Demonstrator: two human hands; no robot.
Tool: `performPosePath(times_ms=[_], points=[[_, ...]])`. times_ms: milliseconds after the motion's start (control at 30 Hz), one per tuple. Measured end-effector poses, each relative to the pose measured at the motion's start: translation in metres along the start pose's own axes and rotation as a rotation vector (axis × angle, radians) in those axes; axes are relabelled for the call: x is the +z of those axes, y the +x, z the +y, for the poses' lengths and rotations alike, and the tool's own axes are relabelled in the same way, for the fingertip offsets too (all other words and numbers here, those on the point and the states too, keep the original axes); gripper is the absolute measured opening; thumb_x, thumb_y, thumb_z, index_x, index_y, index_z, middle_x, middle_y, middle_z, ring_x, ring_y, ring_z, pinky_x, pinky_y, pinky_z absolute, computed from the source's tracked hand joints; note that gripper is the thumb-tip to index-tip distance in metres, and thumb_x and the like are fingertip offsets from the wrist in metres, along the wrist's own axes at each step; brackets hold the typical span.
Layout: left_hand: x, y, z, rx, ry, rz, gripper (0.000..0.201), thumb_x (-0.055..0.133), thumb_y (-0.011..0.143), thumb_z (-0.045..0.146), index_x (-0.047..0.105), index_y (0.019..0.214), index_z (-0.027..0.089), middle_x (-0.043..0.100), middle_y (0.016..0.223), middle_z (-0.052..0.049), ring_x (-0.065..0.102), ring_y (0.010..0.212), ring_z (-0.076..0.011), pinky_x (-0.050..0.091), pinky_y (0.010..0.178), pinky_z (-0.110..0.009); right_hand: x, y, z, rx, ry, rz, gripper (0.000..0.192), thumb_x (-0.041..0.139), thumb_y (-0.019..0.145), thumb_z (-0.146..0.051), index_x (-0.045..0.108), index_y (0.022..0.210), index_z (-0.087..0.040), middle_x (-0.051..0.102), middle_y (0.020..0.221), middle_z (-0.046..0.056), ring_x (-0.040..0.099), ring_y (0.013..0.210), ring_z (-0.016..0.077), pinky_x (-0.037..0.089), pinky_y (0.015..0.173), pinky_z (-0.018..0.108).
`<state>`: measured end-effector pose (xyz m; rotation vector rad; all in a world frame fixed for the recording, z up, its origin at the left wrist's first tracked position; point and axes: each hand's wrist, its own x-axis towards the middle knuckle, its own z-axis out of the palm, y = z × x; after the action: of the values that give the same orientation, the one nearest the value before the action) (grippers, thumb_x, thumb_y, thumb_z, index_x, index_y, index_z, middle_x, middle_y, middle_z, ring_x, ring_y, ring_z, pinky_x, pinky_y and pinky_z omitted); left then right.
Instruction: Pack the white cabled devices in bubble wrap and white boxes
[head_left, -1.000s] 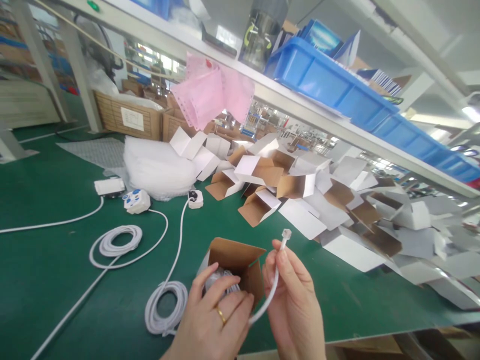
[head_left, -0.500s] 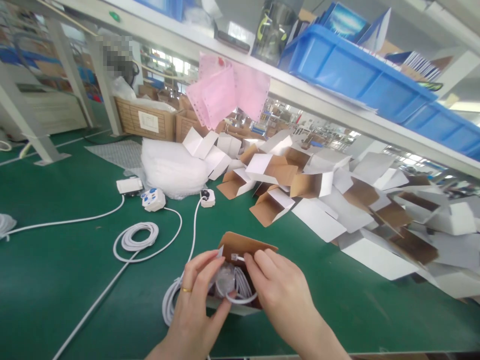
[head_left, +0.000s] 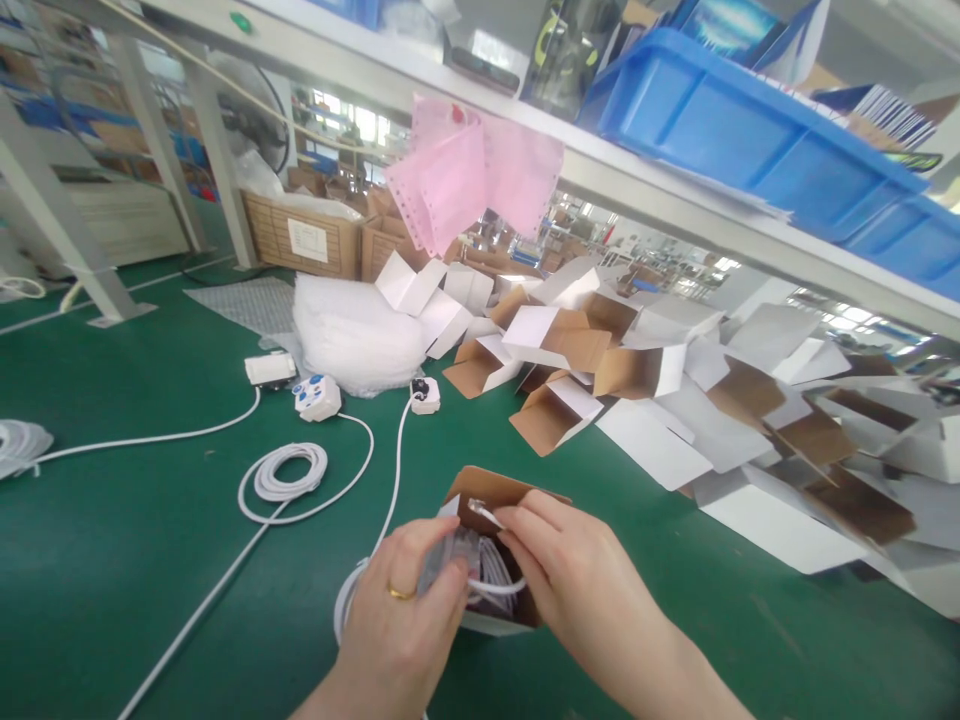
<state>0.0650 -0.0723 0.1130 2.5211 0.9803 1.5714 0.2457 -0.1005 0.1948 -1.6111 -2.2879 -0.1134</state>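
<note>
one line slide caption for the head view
Both hands, left hand and right hand, tuck a coiled white cable into a small open box.

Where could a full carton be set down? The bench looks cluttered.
Bare green mat lies left of the left hand, below the coiled cable, and right of the right hand. The empty cartons crowd the back right.

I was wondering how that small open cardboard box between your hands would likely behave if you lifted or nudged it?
The cardboard box looks thin-walled, so it is probably light and may dent under a squeeze. Its flaps stand open, so the white cable coiled inside could spring out if it tips. On the green mat it would likely slide rather than roll.
</note>
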Motion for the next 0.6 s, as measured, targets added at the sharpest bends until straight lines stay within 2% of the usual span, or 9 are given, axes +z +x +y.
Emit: performPosePath(times_ms=[100,200,267,367,433,600], points=[[0.006,-0.007,0.0,-0.092,-0.142,0.059,0.02,0.052,0.093,0.002,0.061,0.098,0.019,0.059,0.109,-0.01,0.062,0.103,-0.0201,0.058,0.084,-0.032,0.015,-0.005,0.002,-0.056,-0.115,0.121,0.032,0.043,0.101,-0.01,0.066,0.081,-0.018,0.058,0.07,0.002,0.056,0.06,0.0181,0.039,0.058,0.03],[0.008,-0.012,-0.006,0.012,-0.29,0.066,0.029,0.049,0.092,-0.002,0.066,0.094,0.021,0.061,0.106,-0.008,0.058,0.114,-0.023,0.056,0.093,-0.038,0.025,-0.01,0.004,-0.074,-0.16,0.197,0.033,0.043,0.103,-0.013,0.067,0.081,-0.017,0.057,0.069,0.002,0.054,0.058,0.0179,0.038,0.058,0.03],[0.007,-0.013,-0.011,0.072,-0.323,0.03,0.032,0.048,0.095,0.001,0.071,0.097,0.024,0.063,0.104,-0.007,0.057,0.117,-0.024,0.055,0.095,-0.038,0.028,-0.012,0.005,-0.068,-0.184,0.211,0.032,0.043,0.104,-0.014,0.068,0.084,-0.016,0.058,0.07,0.002,0.054,0.058,0.0174,0.037,0.057,0.03],[0.005,-0.015,-0.018,0.15,-0.266,-0.012,0.03,0.053,0.098,0.007,0.074,0.104,0.027,0.068,0.101,-0.005,0.058,0.118,-0.0245,0.056,0.097,-0.038,0.029,-0.014,0.006,-0.079,-0.209,0.217,0.033,0.042,0.105,-0.014,0.069,0.087,-0.015,0.059,0.071,0.003,0.054,0.059,0.0172,0.037,0.059,0.03],[0.005,-0.017,-0.019,0.185,-0.189,-0.019,0.027,0.055,0.097,0.007,0.074,0.107,0.024,0.069,0.098,-0.005,0.062,0.115,-0.0243,0.056,0.098,-0.039,0.029,-0.014,0.005,-0.092,-0.22,0.216,0.034,0.041,0.105,-0.014,0.069,0.086,-0.015,0.06,0.072,0.003,0.053,0.061,0.0176,0.038,0.062,0.031],[0.006,-0.019,-0.009,0.123,-0.069,-0.037,0.027,0.051,0.096,0.005,0.071,0.109,0.018,0.073,0.097,-0.006,0.069,0.108,-0.0237,0.06,0.097,-0.037,0.028,-0.011,0.003,-0.12,-0.28,0.218,0.033,0.043,0.103,-0.01,0.069,0.082,-0.015,0.059,0.071,0.004,0.05,0.065,0.0199,0.036,0.066,0.034]])
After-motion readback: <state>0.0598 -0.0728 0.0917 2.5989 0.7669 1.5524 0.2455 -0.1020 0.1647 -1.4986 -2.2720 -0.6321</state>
